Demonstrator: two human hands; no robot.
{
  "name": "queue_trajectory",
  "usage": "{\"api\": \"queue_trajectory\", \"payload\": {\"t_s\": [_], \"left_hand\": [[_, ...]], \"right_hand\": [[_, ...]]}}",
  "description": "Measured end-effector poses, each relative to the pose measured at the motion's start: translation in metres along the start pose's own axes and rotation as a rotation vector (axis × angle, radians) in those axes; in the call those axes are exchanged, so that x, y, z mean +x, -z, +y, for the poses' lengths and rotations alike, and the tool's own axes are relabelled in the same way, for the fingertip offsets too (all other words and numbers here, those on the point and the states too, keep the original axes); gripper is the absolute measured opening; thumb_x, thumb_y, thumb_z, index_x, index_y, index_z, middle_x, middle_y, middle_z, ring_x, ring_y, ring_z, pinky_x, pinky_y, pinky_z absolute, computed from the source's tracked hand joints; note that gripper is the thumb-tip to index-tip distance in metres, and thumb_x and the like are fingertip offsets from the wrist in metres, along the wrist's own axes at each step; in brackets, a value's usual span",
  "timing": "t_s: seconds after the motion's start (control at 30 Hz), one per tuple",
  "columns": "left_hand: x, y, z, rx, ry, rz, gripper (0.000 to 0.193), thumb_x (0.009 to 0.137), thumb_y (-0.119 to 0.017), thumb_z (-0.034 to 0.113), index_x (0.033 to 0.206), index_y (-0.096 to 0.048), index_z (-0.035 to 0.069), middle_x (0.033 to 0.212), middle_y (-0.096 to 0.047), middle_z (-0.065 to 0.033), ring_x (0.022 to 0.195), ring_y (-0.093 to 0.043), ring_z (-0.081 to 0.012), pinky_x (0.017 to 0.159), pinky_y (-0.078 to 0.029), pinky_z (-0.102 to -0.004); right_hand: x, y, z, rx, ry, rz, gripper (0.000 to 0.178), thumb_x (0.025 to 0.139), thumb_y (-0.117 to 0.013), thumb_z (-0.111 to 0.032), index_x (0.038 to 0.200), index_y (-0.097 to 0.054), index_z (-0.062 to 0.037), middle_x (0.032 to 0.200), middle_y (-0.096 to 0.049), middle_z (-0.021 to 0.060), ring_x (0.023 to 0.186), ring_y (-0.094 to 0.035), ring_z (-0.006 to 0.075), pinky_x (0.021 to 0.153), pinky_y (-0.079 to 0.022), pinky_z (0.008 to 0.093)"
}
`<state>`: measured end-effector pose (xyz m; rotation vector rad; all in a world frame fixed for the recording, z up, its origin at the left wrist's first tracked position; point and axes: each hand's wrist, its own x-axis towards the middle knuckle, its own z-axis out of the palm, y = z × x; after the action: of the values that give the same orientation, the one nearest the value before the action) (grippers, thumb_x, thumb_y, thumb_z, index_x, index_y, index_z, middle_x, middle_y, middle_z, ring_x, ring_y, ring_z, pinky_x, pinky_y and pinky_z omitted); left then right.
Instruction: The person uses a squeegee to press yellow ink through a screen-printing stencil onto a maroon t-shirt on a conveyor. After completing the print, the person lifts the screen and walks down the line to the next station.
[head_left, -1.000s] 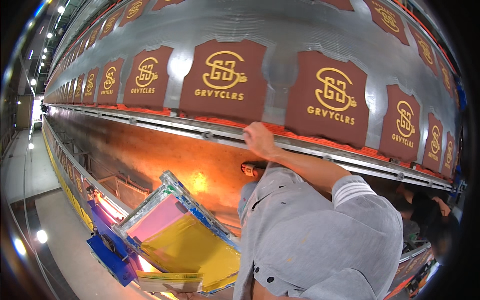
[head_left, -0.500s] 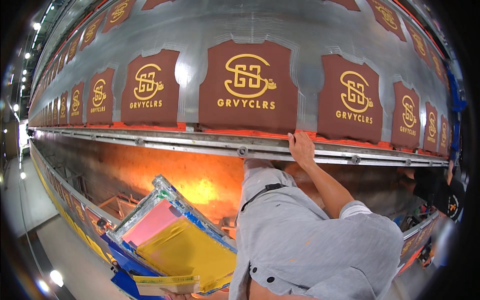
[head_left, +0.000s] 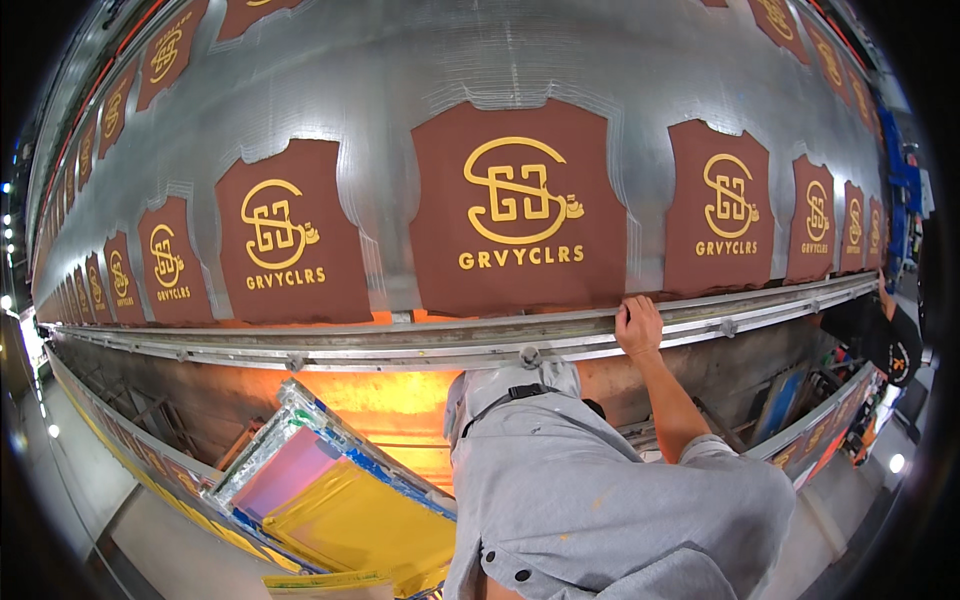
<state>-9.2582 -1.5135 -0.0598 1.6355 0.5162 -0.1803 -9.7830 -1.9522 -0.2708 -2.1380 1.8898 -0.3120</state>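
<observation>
My right hand (head_left: pixel 640 325) rests on the metal rail (head_left: pixel 450 345) along the near edge of the long table, its fingers curled over it. It is beside the lower right corner of a brown shirt-shaped fabric panel (head_left: pixel 440 210) printed with a yellow emblem. Left of my body, a tilted printing screen (head_left: pixel 370 520) shows yellow ink over a pinkish mesh. A squeegee (head_left: pixel 330 583) with yellow ink along it shows at the lower edge. My left hand is out of sight.
More printed brown panels (head_left: pixel 290 225) lie in rows on the grey tabletop (head_left: pixel 390 180). Another table with panels runs behind me, across the aisle. An orange glow (head_left: pixel 380 400) shows beneath the rail. At the far right stands a person in dark clothing (head_left: pixel 890 340).
My view has shifted left along the table. My right hand has slid right along the edge, its fingers now more curled. My left hand, partly visible below the squeegee before, has dropped out of view.
</observation>
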Motion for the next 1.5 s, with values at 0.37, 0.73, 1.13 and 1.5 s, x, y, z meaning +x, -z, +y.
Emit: {"api": "queue_trajectory", "payload": {"t_s": [0.37,0.73,1.13,1.5], "left_hand": [[0.106,-0.031,0.061,-0.045,0.008,-0.082,0.070,0.098,-0.057,0.044,0.152,-0.032,0.008,0.159,-0.029,-0.0122,0.138,-0.036,-0.0334,0.112,-0.035,-0.0506],[0.263,0.046,0.128,-0.236,-0.010,-0.146,0.068,0.099,-0.056,0.042,0.151,-0.033,0.007,0.158,-0.030,-0.0122,0.137,-0.037,-0.0329,0.111,-0.036,-0.0498],[0.468,0.158,0.112,-0.303,-0.045,0.038,0.067,0.098,-0.058,0.041,0.150,-0.034,0.006,0.154,-0.033,-0.0127,0.134,-0.039,-0.0322,0.108,-0.037,-0.0488],[0.651,0.171,0.117,-0.339,0.011,0.221,0.066,0.097,-0.059,0.041,0.148,-0.035,0.005,0.151,-0.035,-0.0131,0.131,-0.041,-0.0315,0.106,-0.039,-0.0480]], "right_hand": [[0.007,0.006,-0.013,-0.220,-0.066,0.214,0.012,0.075,-0.060,-0.006,0.087,-0.059,-0.0063,0.099,-0.056,0.0136,0.105,-0.051,0.0363,0.093,-0.041,0.0493],[0.099,-0.044,-0.317,0.833,-0.148,0.112,0.013,0.091,-0.067,-0.013,0.093,-0.070,-0.0001,0.080,-0.066,0.0020,0.073,-0.057,0.0077,0.066,-0.048,0.0276],[-0.001,0.001,-0.915,1.514,1.073,-1.088,0.019,0.094,-0.062,-0.006,0.077,-0.064,0.0021,0.068,-0.062,0.0099,0.053,-0.056,0.0178,0.047,-0.040,0.0335],[0.002,-0.134,-1.181,1.913,1.405,-1.412,0.044,0.087,-0.075,-0.028,0.065,-0.046,-0.0025,0.060,-0.046,0.0066,0.051,-0.046,0.0162,0.046,-0.033,0.0351]]}}
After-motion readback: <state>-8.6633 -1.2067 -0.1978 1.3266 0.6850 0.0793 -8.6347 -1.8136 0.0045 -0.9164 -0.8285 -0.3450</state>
